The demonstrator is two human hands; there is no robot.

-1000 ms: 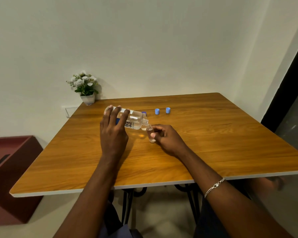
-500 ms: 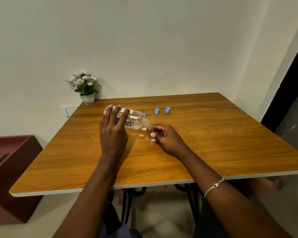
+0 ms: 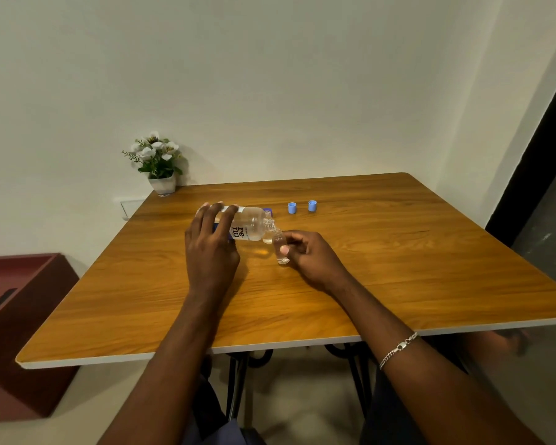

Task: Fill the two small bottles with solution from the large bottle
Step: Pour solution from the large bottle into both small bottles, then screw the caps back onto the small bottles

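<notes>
Left hand (image 3: 211, 248) grips the tipped large bottle (image 3: 247, 227), neck seemingly meeting the small bottle (image 3: 280, 247) pinched by right hand (image 3: 315, 256).

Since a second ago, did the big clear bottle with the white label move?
No. The big clear bottle stays tipped, its mouth left of the two light blue caps, as before.

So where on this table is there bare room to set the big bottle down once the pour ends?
The table is bare right of the right hand, out to its right edge, and along the near edge around both forearms. The far left corner by the flower pot is also free. It is crowded around the large bottle, small bottle and two blue caps.
</notes>
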